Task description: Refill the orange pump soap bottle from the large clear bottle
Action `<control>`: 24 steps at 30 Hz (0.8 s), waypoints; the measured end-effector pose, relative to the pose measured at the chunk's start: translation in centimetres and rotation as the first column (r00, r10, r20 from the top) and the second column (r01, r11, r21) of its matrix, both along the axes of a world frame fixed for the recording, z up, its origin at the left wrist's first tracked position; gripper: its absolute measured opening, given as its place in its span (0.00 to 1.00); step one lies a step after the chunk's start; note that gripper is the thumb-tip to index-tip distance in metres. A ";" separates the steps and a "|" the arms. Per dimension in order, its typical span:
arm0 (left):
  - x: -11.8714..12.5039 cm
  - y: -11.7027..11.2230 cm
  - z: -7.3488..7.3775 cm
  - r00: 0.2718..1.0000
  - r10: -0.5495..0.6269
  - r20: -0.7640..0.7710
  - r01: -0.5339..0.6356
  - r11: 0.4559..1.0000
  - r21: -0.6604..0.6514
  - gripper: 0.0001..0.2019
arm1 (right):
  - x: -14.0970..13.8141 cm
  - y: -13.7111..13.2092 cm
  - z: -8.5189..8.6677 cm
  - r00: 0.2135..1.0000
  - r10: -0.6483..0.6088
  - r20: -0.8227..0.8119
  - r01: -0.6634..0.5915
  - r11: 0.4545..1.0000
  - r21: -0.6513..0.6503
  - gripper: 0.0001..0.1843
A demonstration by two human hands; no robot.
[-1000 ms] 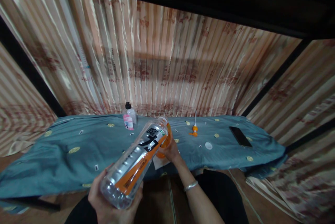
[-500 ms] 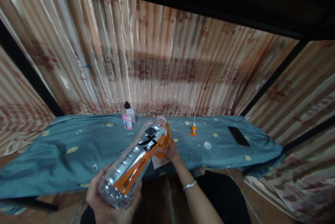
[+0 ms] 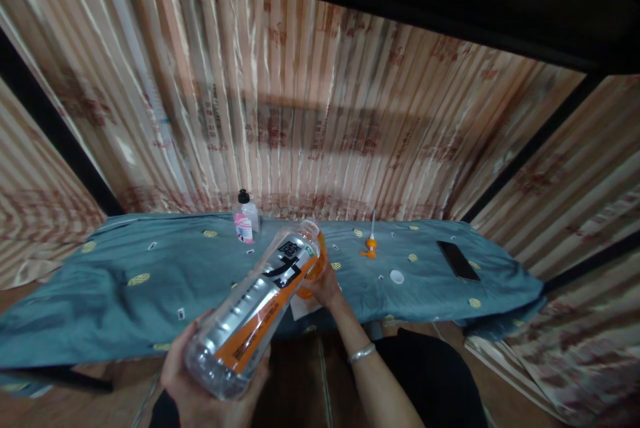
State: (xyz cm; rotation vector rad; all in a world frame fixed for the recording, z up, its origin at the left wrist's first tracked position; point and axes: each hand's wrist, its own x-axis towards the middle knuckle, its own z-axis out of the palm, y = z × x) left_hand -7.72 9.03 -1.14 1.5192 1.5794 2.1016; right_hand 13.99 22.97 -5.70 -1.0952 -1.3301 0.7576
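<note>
My left hand (image 3: 200, 388) is wrapped round the base of a large clear plastic bottle (image 3: 255, 311) with a silver and orange label, tilted with its neck pointing away and down. The bottle's mouth rests at an orange funnel-like piece (image 3: 315, 265) that my right hand (image 3: 325, 288) grips from the right side. A silver bracelet (image 3: 361, 353) sits on my right wrist. What stands under the orange piece is hidden behind the bottle. Both hands work over the front edge of a table covered with a blue patterned cloth (image 3: 125, 295).
A small bottle with a black cap and pink label (image 3: 245, 221) stands at the table's back. An orange nozzle (image 3: 371, 247), a white cap (image 3: 397, 276) and a dark phone (image 3: 459, 260) lie to the right. A white paper (image 3: 303, 308) lies under my right hand. Striped curtains hang behind.
Hands and bottle keep the same pose; the bottle's base has dropped slightly lower in view. The camera has shifted a little.
</note>
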 end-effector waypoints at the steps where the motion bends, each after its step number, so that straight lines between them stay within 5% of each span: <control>1: 0.5 -0.1 0.4 1.000 0.010 0.000 -0.010 1.000 0.008 0.52 | 0.0 0.0 0.0 1.000 -0.006 0.008 0.006 1.000 -0.001 0.43; 8: 3.8 -1.3 3.4 0.984 0.048 0.169 -0.035 0.997 -0.075 0.57 | 0.1 0.0 -0.3 0.999 -0.014 0.036 0.014 1.000 -0.005 0.41; 17: 0.4 -0.9 -1.6 0.977 0.014 0.214 0.044 0.962 -0.268 0.65 | 0.1 0.0 -0.6 0.999 0.008 0.041 -0.007 1.000 -0.023 0.39; 24: 1.1 -0.7 -0.8 0.987 -0.029 0.160 0.048 0.992 -0.119 0.51 | 0.0 0.2 -0.8 1.000 0.010 0.030 -0.010 1.000 -0.002 0.44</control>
